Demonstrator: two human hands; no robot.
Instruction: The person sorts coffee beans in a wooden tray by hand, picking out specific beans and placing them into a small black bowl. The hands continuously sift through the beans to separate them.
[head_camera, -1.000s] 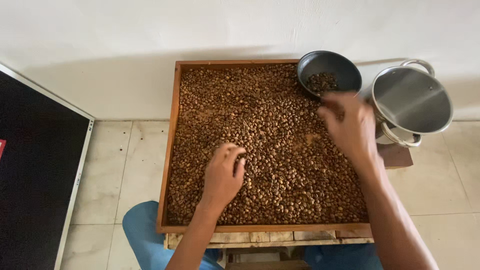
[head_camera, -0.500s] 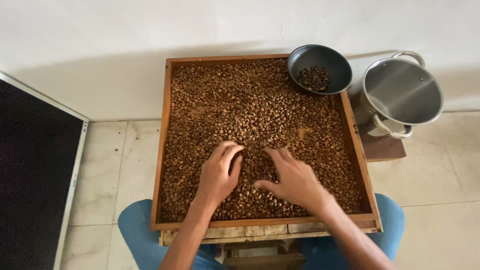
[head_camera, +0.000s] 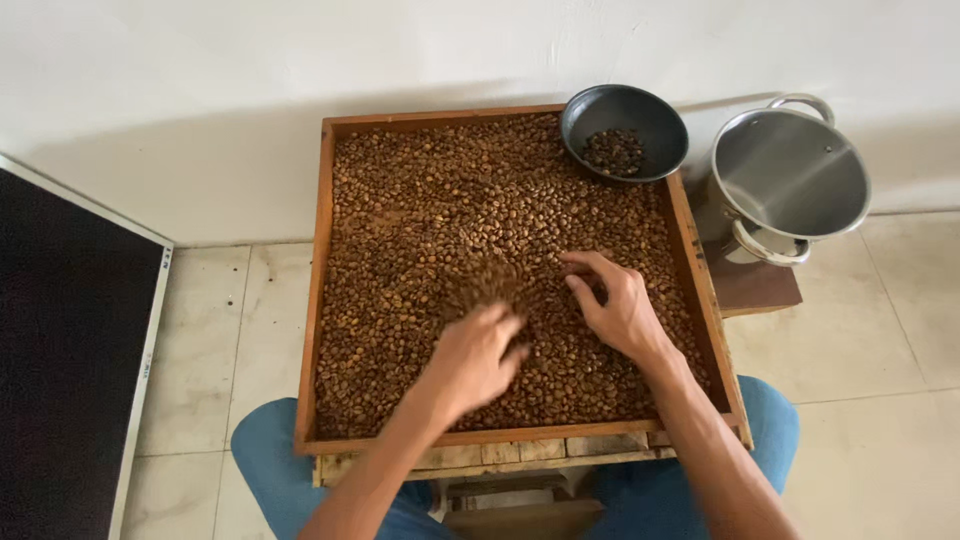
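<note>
A square wooden tray (head_camera: 318, 300) lies across my lap, covered with brown coffee beans (head_camera: 430, 210). My left hand (head_camera: 478, 355) rests on the beans in the lower middle, blurred, its fingers brushing through them. My right hand (head_camera: 612, 300) sits just to its right, fingers curled and spread on the beans; whether it pinches any is not visible. A dark round bowl (head_camera: 625, 118) with a small heap of dark beans sits on the tray's far right corner.
A steel pot (head_camera: 792, 175) with two handles stands on a low wooden block (head_camera: 752, 286) right of the tray. A dark framed panel (head_camera: 70, 340) lies on the tiled floor at the left. A white wall runs behind.
My right hand came back from the bowl to the tray's middle. My left hand slid down and right, sweeping beans. The camera view shifted a little.
</note>
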